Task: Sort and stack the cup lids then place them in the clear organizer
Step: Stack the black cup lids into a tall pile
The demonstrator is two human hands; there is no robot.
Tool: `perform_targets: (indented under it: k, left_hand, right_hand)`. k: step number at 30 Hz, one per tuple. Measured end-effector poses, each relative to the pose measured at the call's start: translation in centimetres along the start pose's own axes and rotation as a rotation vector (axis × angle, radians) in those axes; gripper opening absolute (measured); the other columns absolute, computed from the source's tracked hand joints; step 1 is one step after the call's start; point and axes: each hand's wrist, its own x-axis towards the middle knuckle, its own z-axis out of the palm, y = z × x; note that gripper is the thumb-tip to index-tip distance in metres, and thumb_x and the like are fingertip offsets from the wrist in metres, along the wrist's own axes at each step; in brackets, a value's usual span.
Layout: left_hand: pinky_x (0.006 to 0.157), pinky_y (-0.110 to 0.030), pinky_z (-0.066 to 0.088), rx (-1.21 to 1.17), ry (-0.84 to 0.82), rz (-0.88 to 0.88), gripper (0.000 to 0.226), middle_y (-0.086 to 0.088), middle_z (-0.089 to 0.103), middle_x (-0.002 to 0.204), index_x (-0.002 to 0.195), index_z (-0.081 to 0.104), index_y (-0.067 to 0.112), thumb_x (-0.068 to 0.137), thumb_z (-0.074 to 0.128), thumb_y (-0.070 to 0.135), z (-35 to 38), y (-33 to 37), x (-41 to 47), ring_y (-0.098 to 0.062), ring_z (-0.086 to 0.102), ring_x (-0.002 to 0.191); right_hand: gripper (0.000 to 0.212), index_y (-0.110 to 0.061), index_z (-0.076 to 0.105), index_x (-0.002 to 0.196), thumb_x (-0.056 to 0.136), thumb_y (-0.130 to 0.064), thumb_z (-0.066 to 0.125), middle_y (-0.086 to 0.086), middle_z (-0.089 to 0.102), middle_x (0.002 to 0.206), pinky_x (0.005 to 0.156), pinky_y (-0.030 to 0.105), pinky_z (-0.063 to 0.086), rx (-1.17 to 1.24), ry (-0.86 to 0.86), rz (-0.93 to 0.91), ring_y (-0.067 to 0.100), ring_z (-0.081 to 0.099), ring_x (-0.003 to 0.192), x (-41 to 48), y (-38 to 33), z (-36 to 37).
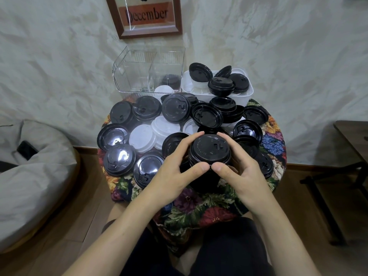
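Note:
A stack of black cup lids stands upright near the front of the small round table. My left hand and my right hand grip it from both sides, thumbs meeting at the front. Several loose black lids and white lids cover the tabletop around it. The clear organizer stands at the back left, with a dark stack and white lids in its right compartment.
A white bin with black and clear lids sits at the back right. A floral cloth covers the table. A grey beanbag lies to the left, dark furniture to the right, a framed sign on the wall.

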Motion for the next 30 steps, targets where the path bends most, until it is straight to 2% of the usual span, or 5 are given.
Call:
perform_targets:
  k: [6, 11, 15, 21, 30]
  left_hand:
    - [0.116, -0.033, 0.037, 0.048, -0.042, -0.021, 0.077, 0.025, 0.051, 0.15, 0.157, 0.033, 0.045, 0.089, 0.071, 0.05, -0.5, 0.0, -0.1, -0.002, 0.047, 0.141]
    - [0.119, -0.038, 0.036, 0.023, -0.052, -0.074, 0.091, 0.023, 0.053, 0.149, 0.157, 0.034, 0.046, 0.082, 0.085, 0.037, -0.7, 0.1, 0.3, -0.001, 0.048, 0.14]
    - [0.119, -0.048, 0.039, 0.018, -0.069, -0.085, 0.085, 0.013, 0.059, 0.146, 0.155, 0.041, 0.036, 0.083, 0.085, 0.033, -0.7, 0.1, 0.6, -0.01, 0.053, 0.138]
    - [0.115, -0.043, 0.043, -0.003, -0.042, -0.091, 0.076, 0.012, 0.063, 0.14, 0.15, 0.047, 0.032, 0.083, 0.084, 0.028, -0.5, 0.0, 0.7, -0.01, 0.058, 0.132]
    - [0.12, -0.049, 0.037, 0.014, -0.089, -0.116, 0.09, 0.013, 0.058, 0.146, 0.155, 0.04, 0.037, 0.081, 0.087, 0.02, -0.9, -0.2, 0.8, -0.011, 0.052, 0.139]
  right_hand:
    - [0.06, -0.036, 0.052, 0.143, 0.089, -0.03, 0.079, -0.023, 0.065, 0.133, 0.102, 0.02, 0.049, -0.029, -0.026, 0.01, 0.001, 0.059, 0.128, 0.2, -0.3, -0.4]
    - [0.064, -0.031, 0.05, 0.144, 0.086, -0.026, 0.076, -0.016, 0.065, 0.136, 0.107, 0.029, 0.049, -0.029, -0.061, -0.001, 0.006, 0.059, 0.13, 1.0, -0.7, -0.8]
    - [0.071, -0.039, 0.045, 0.151, 0.088, -0.026, 0.075, -0.023, 0.062, 0.138, 0.107, 0.023, 0.048, -0.075, -0.104, -0.007, 0.003, 0.059, 0.13, 1.4, -1.0, -1.1]
    - [0.065, -0.035, 0.049, 0.149, 0.091, -0.027, 0.077, -0.017, 0.066, 0.137, 0.107, 0.025, 0.049, -0.057, -0.132, 0.029, 0.007, 0.061, 0.129, 1.4, -0.9, -1.5]
    - [0.069, -0.036, 0.047, 0.151, 0.089, -0.025, 0.075, -0.019, 0.064, 0.138, 0.109, 0.033, 0.046, -0.084, -0.137, 0.032, 0.006, 0.059, 0.132, 1.5, -0.7, -1.5]
